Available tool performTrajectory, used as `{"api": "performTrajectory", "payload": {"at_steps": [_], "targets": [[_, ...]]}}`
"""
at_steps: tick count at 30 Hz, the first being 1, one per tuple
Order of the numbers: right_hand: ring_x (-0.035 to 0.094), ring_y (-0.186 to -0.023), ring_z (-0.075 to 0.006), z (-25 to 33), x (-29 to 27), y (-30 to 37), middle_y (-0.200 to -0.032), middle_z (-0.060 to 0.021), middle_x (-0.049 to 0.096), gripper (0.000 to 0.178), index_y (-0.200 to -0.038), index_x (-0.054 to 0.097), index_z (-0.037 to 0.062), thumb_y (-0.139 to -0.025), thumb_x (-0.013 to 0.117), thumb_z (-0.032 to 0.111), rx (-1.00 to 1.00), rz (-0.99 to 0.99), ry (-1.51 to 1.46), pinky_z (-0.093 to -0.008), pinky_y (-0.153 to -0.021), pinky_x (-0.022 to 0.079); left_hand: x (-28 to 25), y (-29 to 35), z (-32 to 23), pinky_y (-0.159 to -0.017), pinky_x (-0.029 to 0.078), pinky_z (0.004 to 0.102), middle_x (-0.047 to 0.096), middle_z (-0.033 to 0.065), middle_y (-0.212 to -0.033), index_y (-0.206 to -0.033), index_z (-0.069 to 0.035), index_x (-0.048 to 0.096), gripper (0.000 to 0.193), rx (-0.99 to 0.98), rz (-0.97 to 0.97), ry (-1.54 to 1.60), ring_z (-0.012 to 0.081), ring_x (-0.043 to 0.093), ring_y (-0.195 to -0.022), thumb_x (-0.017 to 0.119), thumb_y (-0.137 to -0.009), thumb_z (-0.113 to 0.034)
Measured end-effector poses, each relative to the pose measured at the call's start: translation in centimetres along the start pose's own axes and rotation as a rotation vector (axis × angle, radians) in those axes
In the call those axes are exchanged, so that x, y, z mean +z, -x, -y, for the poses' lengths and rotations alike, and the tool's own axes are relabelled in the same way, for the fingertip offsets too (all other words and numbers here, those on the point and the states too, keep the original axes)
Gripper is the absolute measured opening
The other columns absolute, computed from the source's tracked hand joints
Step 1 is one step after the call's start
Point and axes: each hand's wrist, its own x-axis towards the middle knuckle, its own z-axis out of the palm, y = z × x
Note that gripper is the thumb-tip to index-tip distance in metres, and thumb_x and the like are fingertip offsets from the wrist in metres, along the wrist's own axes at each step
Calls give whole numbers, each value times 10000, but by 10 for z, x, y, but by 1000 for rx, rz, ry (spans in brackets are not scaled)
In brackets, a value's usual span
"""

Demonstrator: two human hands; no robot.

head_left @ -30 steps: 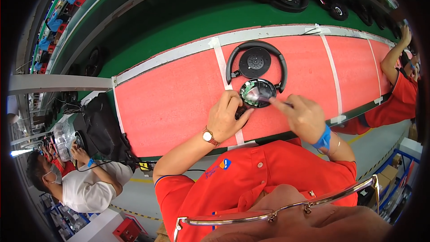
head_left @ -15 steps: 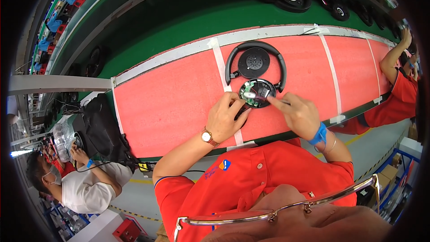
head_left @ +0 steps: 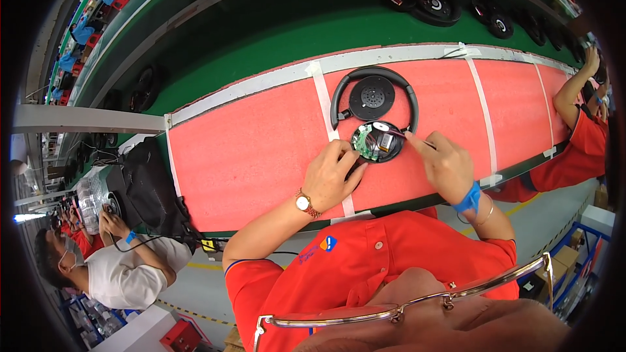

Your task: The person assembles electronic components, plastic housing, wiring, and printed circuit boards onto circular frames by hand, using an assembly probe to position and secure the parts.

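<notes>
A black over-ear headphone (head_left: 409,94) lies on the pink bench mat. One ear cup (head_left: 372,98) shows a dark perforated disc. The nearer, opened ear cup (head_left: 395,155) bares a green circuit board (head_left: 362,142), thin wires and a small silver block (head_left: 385,141). My left hand (head_left: 331,171) grips this cup's near left rim between thumb and fingers. At its right rim, my right hand (head_left: 447,164) has its fingers closed. A slim dark piece runs from these fingertips toward a small white round part (head_left: 380,126) over the cup; what exactly they pinch is unclear.
White tape strips (head_left: 481,111) cross the pink mat (head_left: 248,156). Beyond it, a green conveyor (head_left: 280,58) carries more headphones (head_left: 435,5). A black bag (head_left: 150,179) lies at the left. A co-worker in white (head_left: 127,267) sits left, another in red (head_left: 577,143) right.
My right hand has shifted slightly right and down. The white round part has moved from over the circuit board to the cup's far edge. My left hand keeps its hold on the cup.
</notes>
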Motion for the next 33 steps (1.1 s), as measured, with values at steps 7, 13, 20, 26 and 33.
{"api": "performTrajectory", "payload": {"at_steps": [7, 13, 20, 26, 33], "targets": [[586, -631, -242, -29, -10, -34, -800, -83, 583, 337, -1156, 625, 72, -820, 626, 44, 59, -52, -292, -302, -556, 482, -6, 1, -1, -575, 476, 355, 531, 100, -879, -876, -26, 597, 226, 24, -9, -36, 261, 574, -722, 734, -722, -120], [551, -670, -129, -61, 22, -91, -870, -62, 596, 452, -1189, 544, -13, -817, 706, 187, 313, 234, -779, -265, -584, 473, 0, -1, -4, -557, 479, 355, 518, 96, -846, -829, -47, 567, 189, 87, -54, -54, 259, 566, -668, 714, -746, -131], [297, -489, -35, -72, 14, -135, -654, 43, 384, 140, -905, 553, 40, -789, 628, 17, 533, 625, -1204, -200, -398, 204, -4, 12, -9, -600, 490, 361, 530, 120, -913, -965, -30, 508, 361, 72, -59, -185, 288, 571, -765, 728, -762, -232], [281, -488, -18, -75, 0, -143, -741, 20, 440, 170, -959, 521, 10, -827, 626, -14, 415, 605, -1638, -177, -413, 182, -25, 15, -12, -767, 501, 420, 570, 163, -1034, -1227, -32, 392, 744, -360, 124, -7, 365, 591, -962, 819, -651, -228], [339, -508, -38, -35, 30, -177, -691, 17, 453, 340, -1053, 503, 12, -769, 684, -36, 172, -146, -1273, -181, -444, 280, -72, -73, 72, -786, 506, 344, 668, 147, -964, -1076, -14, 541, 466, -521, -280, 139, 242, 650, -908, 767, -677, -96]]}}
